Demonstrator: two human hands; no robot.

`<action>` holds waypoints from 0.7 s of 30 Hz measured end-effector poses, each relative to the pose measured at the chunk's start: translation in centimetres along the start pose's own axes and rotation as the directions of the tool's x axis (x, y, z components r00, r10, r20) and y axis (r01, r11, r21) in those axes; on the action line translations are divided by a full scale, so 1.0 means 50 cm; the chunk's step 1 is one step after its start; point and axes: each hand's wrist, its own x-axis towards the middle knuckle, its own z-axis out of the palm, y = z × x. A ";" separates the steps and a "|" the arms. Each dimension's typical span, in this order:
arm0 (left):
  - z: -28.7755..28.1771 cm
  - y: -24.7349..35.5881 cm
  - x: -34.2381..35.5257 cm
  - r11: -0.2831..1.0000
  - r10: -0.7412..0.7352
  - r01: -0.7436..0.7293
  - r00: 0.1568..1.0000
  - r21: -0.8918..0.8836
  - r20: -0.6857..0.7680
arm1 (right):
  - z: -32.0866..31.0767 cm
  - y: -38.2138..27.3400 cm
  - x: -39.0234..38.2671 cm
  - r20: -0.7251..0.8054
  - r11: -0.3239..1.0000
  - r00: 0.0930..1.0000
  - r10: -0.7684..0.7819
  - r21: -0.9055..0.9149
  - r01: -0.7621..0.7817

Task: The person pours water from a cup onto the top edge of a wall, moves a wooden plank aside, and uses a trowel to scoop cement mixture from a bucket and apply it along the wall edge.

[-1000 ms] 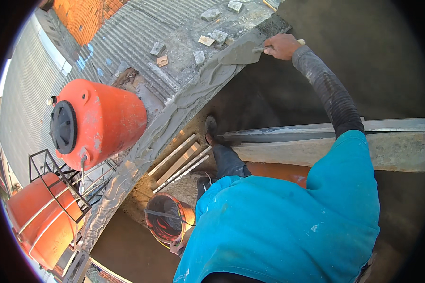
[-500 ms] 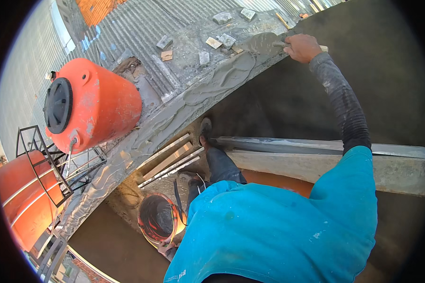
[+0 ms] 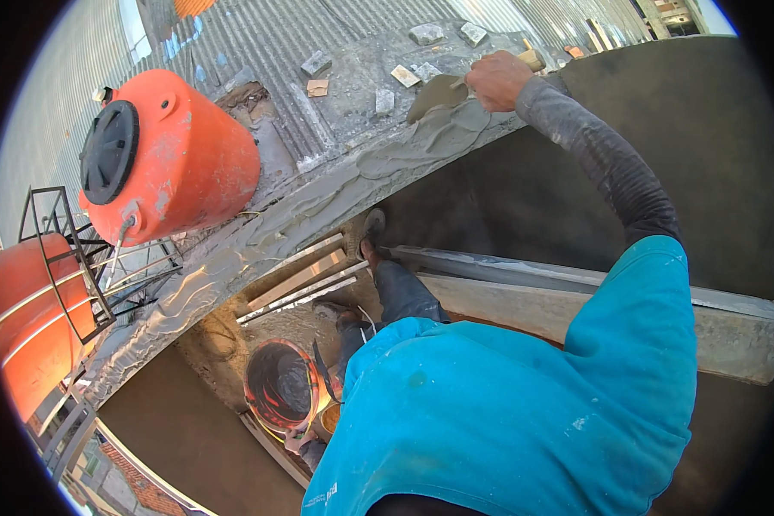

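The right hand (image 3: 497, 81) grips a trowel (image 3: 436, 96) at the mortared edge (image 3: 344, 191), the left hand (image 3: 296, 441) (well apart) a bucket (image 3: 322, 394).

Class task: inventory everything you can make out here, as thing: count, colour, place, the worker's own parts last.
Mortar-covered ledge: one, grey, diagonal through centre
Trowel: one, greyish blade, ledge's upper end
Bucket: one, orange and dark, lower left of centre
Tanks: two, orange-red, left
Lid: one, black, upper tank
Metal frame: one, black, beside lower tank
Corrugated roofing: grey, top
Loose chunks: at least seven, grey and tan, beyond ledge
Slats: several, pale and brown, near feet
Shirt: one, turquoise, lower centre
Feet: two, dark, centre
Left hand: one, bare, bucket's near side
Right hand: one, bare, holding trowel
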 end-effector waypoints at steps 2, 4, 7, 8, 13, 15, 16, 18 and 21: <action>-0.024 -0.015 0.033 0.988 0.123 -0.132 0.986 0.076 0.115 | -0.004 0.004 -0.008 -0.046 0.993 0.999 0.004 0.121 0.002; -0.046 -0.066 0.074 0.981 0.185 -0.192 0.963 0.020 0.194 | -0.004 0.009 -0.004 -0.103 0.974 0.995 -0.008 0.224 0.031; -0.105 -0.154 0.152 0.937 0.272 -0.338 0.860 0.082 0.432 | 0.021 0.034 -0.019 -0.083 0.921 0.996 -0.022 0.386 0.052; -0.086 -0.154 0.143 0.946 0.263 -0.317 0.873 0.067 0.411 | 0.038 0.042 -0.034 -0.106 0.906 0.993 -0.042 0.416 0.083; -0.025 -0.094 0.147 0.936 0.308 -0.347 0.884 0.052 0.350 | 0.116 0.057 -0.148 -0.209 0.917 0.978 0.016 0.392 0.069; -0.007 -0.072 0.150 0.929 0.333 -0.366 0.889 0.051 0.314 | 0.183 0.056 -0.188 -0.217 0.913 0.960 0.179 0.400 -0.080; 0.007 -0.054 0.149 0.926 0.345 -0.375 0.889 0.048 0.300 | 0.237 0.059 -0.202 -0.237 0.931 0.945 0.224 0.338 -0.136; 0.018 -0.037 0.156 0.918 0.371 -0.394 0.894 0.047 0.253 | 0.286 0.061 -0.226 -0.256 0.911 0.918 0.302 0.362 -0.199; 0.015 -0.033 0.162 0.907 0.404 -0.418 0.899 0.052 0.169 | 0.296 0.067 -0.238 -0.229 0.876 0.885 0.405 0.374 -0.304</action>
